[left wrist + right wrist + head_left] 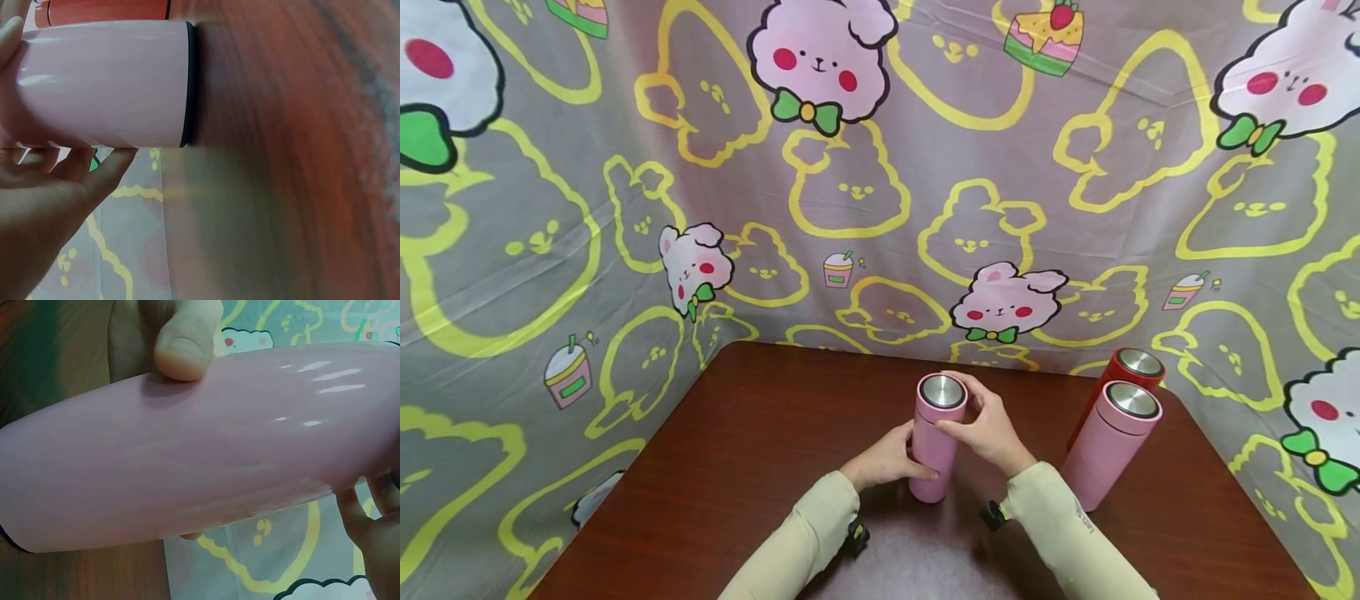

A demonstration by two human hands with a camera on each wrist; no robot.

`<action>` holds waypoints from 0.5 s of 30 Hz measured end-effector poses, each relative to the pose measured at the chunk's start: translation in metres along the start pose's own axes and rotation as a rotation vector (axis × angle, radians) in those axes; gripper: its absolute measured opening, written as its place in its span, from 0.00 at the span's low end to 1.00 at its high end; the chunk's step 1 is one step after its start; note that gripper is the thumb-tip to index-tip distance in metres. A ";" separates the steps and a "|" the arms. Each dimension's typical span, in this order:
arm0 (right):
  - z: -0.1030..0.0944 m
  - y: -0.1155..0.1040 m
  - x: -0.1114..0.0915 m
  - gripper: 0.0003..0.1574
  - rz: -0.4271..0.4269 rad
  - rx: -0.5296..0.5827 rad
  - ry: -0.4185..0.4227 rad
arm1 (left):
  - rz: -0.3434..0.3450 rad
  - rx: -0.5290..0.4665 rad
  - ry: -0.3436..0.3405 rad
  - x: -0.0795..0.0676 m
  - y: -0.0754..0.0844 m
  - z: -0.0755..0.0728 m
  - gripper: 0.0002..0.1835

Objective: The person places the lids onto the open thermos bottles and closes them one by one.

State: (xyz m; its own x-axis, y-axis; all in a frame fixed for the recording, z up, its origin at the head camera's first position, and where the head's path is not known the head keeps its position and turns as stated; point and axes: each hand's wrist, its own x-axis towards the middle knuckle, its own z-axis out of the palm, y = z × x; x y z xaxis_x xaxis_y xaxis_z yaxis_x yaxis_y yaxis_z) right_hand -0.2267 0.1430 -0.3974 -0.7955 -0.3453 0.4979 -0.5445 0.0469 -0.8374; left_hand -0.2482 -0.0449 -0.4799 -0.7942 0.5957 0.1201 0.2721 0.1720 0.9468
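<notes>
A pink thermos bottle (934,446) with a silver-topped lid (943,390) stands nearly upright in front of me, its dark-rimmed base right at the tabletop. My left hand (883,458) holds it around the lower body, thumb across the front. Higher up, my right hand (992,425) grips the same bottle near the lid, its thumb just below the lid seam and its fingers behind. The left wrist view shows the bottle's glossy lower body (106,87) with fingers passing behind it. In the right wrist view, the left thumb (182,353) presses on the body.
Right of the hands stands a second pink thermos bottle (1108,454), partly covering a red one (1097,396) behind it. The brown wooden table (760,417) is bordered by a grey cartoon-print curtain (917,175) at the back and sides.
</notes>
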 end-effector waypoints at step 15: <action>-0.018 0.028 0.018 0.40 0.047 0.458 -0.392 | -0.033 -0.224 -0.220 0.005 -0.007 -0.019 0.40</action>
State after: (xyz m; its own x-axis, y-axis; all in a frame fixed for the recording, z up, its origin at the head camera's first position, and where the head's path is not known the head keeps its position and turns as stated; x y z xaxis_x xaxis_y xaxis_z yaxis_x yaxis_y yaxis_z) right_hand -0.2607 0.1554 -0.4075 -0.6112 -0.6763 0.4112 -0.2721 -0.3083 -0.9115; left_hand -0.2641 -0.0578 -0.4801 -0.6571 0.7525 0.0437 0.1020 0.0313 0.9943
